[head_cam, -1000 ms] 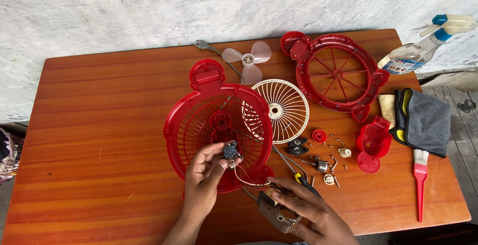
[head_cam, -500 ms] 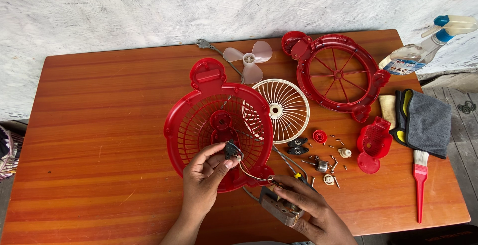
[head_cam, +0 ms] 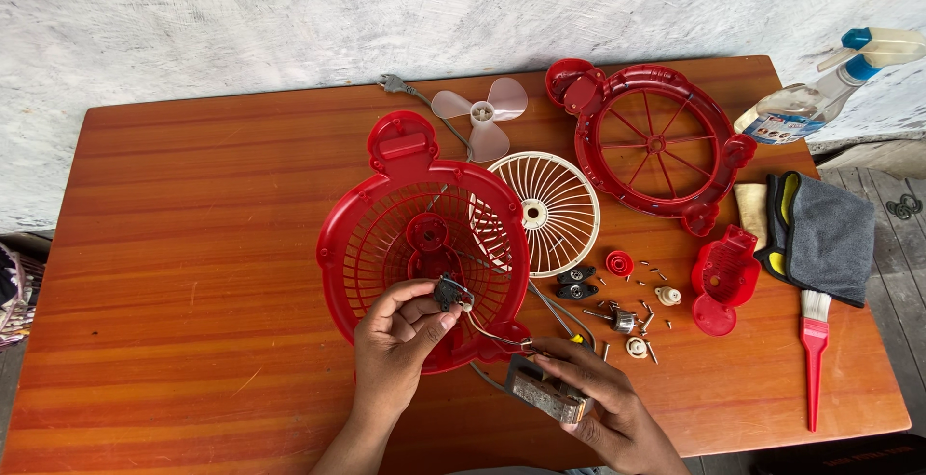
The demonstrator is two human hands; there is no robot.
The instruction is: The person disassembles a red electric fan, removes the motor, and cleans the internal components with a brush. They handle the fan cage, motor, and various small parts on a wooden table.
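My left hand [head_cam: 395, 340] pinches a small black switch [head_cam: 448, 292] between thumb and fingertips, fingers closed tight on it, held just over the near rim of the red fan cage [head_cam: 424, 244]. Thin wires [head_cam: 492, 332] run from the switch to my right hand [head_cam: 603, 403], which is closed around a grey motor block [head_cam: 542, 393] resting on the table [head_cam: 193, 244] just right of the cage's near edge. White grille [head_cam: 545, 210] touches the cage's right side. Clear fan blade [head_cam: 482, 116] sits behind the cage with a plug cord [head_cam: 410, 94] beside it. Red ring frame [head_cam: 656, 142] well right of the cage, small red cover [head_cam: 723, 277] below it. Screws and small parts [head_cam: 627, 306] scattered between cage and cover. Grey cloth [head_cam: 830, 239], red paintbrush [head_cam: 815, 340] and spray bottle [head_cam: 830, 84] far right of the cage
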